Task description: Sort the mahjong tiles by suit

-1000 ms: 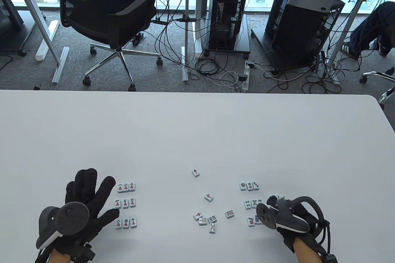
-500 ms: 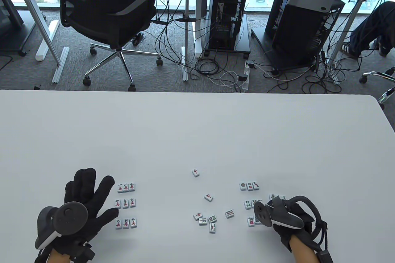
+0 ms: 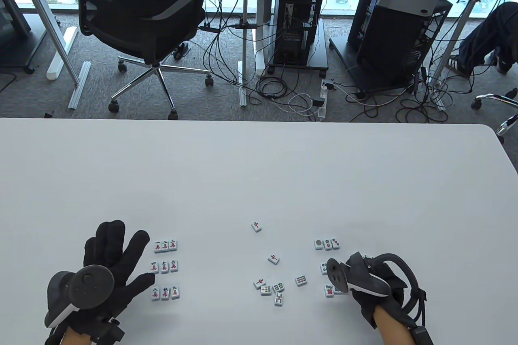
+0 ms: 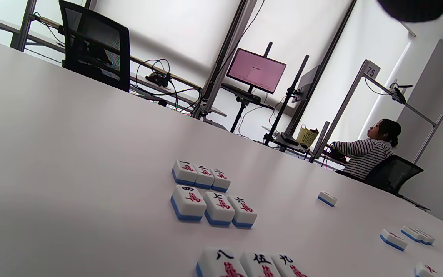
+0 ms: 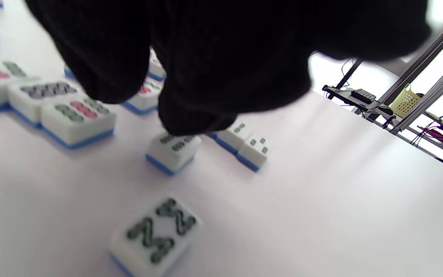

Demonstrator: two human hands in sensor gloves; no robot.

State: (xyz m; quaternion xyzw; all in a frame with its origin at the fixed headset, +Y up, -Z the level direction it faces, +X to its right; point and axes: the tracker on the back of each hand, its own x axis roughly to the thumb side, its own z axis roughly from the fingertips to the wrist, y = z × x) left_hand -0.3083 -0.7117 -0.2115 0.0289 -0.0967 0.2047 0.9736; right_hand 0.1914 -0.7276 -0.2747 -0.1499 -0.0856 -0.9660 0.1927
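The tiles [image 4: 219,207] are white on top and blue below, with red and black signs. Other tiles [image 5: 154,232] have green bars. The gloves [image 3: 117,256] are black. The table [image 3: 259,175] is white.

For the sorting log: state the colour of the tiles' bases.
Blue under white tops, clearest on the character tiles in the left wrist view.

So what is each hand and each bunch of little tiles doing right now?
Black-gloved left hand: flat on the white table, fingers spread.
Black-gloved right hand: over the dot tiles, grip hidden.
Red-character tile grid: three neat rows, face up.
Dot tile rows: partly covered.
Middle loose tiles: unsorted, face up.
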